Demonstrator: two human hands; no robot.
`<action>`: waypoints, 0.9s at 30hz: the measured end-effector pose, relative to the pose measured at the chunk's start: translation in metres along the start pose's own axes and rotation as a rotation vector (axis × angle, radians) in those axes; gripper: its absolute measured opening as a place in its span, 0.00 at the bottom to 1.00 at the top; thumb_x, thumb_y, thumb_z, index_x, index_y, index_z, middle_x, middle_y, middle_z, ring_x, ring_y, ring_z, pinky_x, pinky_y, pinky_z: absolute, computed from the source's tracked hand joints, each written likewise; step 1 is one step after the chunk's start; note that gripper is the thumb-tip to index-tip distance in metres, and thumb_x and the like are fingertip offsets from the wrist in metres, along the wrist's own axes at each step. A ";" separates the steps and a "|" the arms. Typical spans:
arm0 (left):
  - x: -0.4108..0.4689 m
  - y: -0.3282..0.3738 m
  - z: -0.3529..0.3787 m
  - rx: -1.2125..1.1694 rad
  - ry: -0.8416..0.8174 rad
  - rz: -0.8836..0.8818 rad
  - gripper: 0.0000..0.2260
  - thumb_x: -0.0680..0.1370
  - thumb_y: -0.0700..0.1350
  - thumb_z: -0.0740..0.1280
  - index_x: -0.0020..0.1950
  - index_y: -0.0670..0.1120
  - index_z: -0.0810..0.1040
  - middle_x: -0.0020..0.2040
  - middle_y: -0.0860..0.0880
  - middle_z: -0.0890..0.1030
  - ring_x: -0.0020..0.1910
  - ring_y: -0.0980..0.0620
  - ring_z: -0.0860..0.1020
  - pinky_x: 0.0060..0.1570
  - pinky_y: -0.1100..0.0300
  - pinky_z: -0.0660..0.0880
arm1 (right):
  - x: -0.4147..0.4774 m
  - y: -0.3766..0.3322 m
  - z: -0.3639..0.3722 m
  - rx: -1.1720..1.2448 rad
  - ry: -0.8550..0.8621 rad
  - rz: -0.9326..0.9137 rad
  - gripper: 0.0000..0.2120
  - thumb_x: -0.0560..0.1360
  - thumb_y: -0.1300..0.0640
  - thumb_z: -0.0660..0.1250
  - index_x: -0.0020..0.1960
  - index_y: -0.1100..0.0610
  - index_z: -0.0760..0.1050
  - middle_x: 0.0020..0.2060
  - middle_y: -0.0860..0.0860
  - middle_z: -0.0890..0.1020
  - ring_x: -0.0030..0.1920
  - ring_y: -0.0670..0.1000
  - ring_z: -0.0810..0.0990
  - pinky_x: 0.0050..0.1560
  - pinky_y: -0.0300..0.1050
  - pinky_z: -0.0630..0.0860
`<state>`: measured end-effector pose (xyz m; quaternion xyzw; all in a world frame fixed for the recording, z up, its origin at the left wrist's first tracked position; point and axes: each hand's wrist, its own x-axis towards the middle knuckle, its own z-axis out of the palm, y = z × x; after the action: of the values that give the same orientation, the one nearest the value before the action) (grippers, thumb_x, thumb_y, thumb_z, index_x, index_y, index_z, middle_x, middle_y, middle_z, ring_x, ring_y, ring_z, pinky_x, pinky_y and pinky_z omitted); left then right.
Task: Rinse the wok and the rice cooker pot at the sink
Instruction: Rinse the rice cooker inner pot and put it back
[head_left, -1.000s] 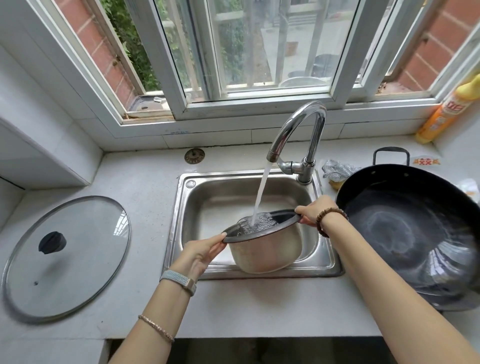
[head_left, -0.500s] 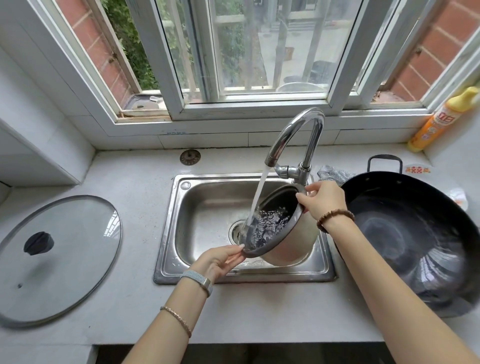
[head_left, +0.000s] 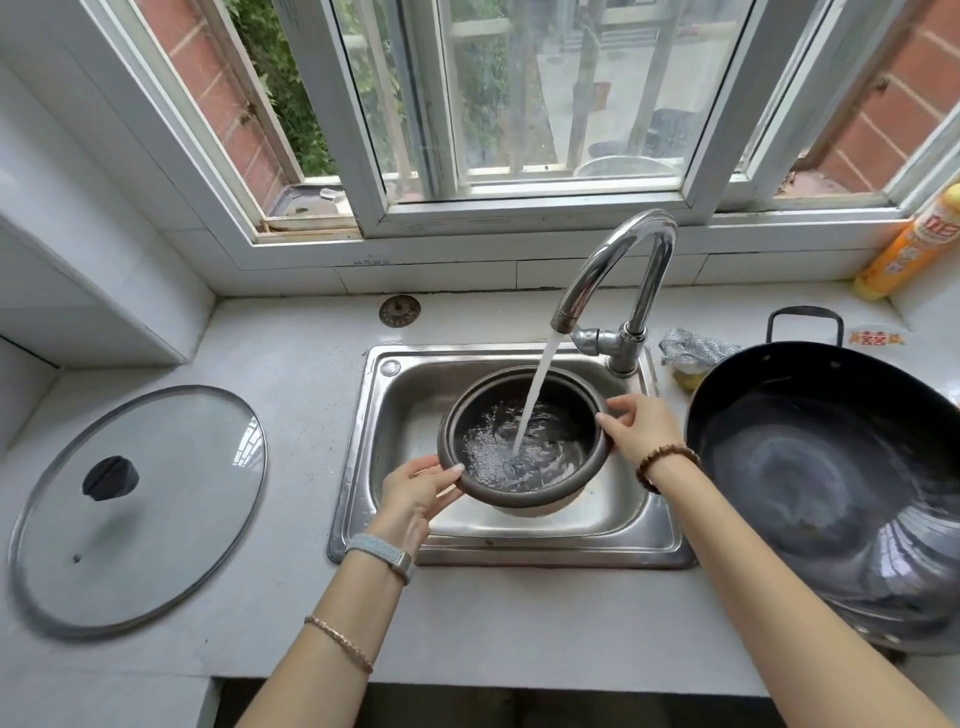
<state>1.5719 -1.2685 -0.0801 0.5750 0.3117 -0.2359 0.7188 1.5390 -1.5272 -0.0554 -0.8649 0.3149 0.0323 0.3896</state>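
Note:
The rice cooker pot (head_left: 524, 493), dark inside and pale outside, hangs upright over the steel sink (head_left: 358, 467). Water from the curved tap (head_left: 613, 265) pours into it and pools at the bottom. My left hand (head_left: 415, 493) grips the pot's near-left rim, thumb on top. My right hand (head_left: 639, 428) holds the right rim with curled fingers. The black wok (head_left: 841, 483) sits on the counter to the right of the sink, wet inside, untouched.
A glass lid (head_left: 140, 509) with a black knob lies on the counter at the left. A scouring cloth (head_left: 691, 351) sits behind the wok beside the tap. An orange-yellow bottle (head_left: 909, 247) stands at the back right. A round drain cover (head_left: 399, 310) lies behind the sink.
The pot was tipped steeply toward the left half a second ago, spilling water; now it is level again under the stream. Both hands kept their hold on the rim.

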 end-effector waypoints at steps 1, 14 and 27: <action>-0.003 0.003 -0.003 0.014 0.013 0.038 0.17 0.71 0.26 0.70 0.58 0.35 0.73 0.51 0.36 0.78 0.43 0.45 0.80 0.32 0.60 0.82 | 0.001 0.003 0.008 0.008 -0.032 0.020 0.15 0.75 0.54 0.69 0.59 0.59 0.78 0.36 0.51 0.83 0.44 0.53 0.83 0.54 0.46 0.77; 0.007 0.005 -0.046 0.138 0.060 0.050 0.16 0.72 0.27 0.70 0.57 0.36 0.73 0.46 0.40 0.80 0.42 0.46 0.81 0.32 0.62 0.80 | -0.014 -0.001 0.045 0.222 -0.102 0.025 0.10 0.72 0.53 0.73 0.51 0.54 0.77 0.33 0.49 0.84 0.40 0.49 0.84 0.53 0.51 0.79; -0.008 0.029 -0.026 0.218 0.037 0.199 0.17 0.70 0.27 0.72 0.58 0.35 0.75 0.43 0.41 0.81 0.39 0.48 0.82 0.32 0.65 0.79 | -0.014 0.011 0.031 0.337 -0.269 0.206 0.06 0.75 0.65 0.69 0.50 0.68 0.79 0.32 0.57 0.83 0.35 0.55 0.82 0.48 0.51 0.82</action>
<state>1.5822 -1.2371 -0.0581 0.6820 0.2390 -0.1854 0.6658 1.5277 -1.5039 -0.0804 -0.7389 0.3477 0.1341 0.5614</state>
